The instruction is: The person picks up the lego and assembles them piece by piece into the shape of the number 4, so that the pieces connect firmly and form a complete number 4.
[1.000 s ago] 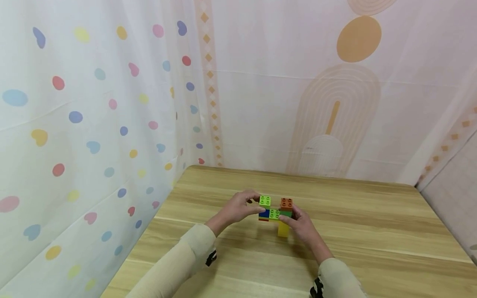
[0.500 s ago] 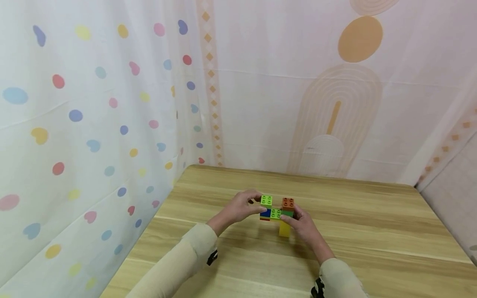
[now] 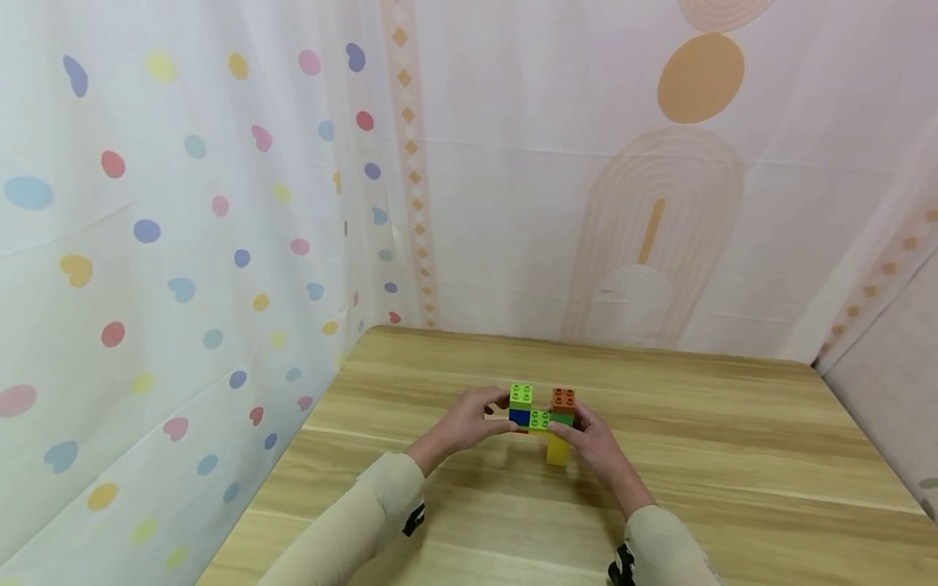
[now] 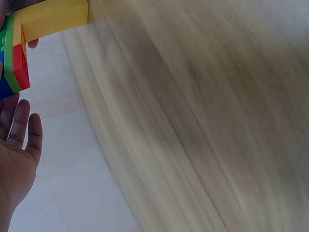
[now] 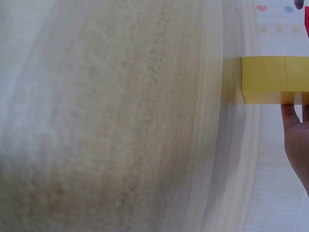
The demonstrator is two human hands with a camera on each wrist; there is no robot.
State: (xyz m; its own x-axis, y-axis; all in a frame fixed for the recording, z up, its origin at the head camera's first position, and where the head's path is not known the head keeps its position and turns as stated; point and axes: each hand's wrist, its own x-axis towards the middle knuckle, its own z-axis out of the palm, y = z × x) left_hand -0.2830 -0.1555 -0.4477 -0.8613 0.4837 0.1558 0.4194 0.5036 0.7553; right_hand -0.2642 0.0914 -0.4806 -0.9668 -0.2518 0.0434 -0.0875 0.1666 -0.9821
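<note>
Both hands hold one built-up structure of toy building bricks over the table. Its left end stacks a lime brick on a blue brick, with a red brick underneath. A brown-orange brick tops the right end, above green and a tall yellow leg. My left hand has its thumb at the blue brick's lower front corner and its fingers around the left and far side. On the right column, my right hand grips with thumb in front and fingers behind.
The structure is over a wood-grain table, whose far edge lies behind the hands. A dotted curtain hangs at the left, and a patterned curtain hangs behind the table.
My left thumb has slid down and left on the blue brick, leaving more of its front showing, and the left fingers sit a little lower. My right hand keeps its grip.
</note>
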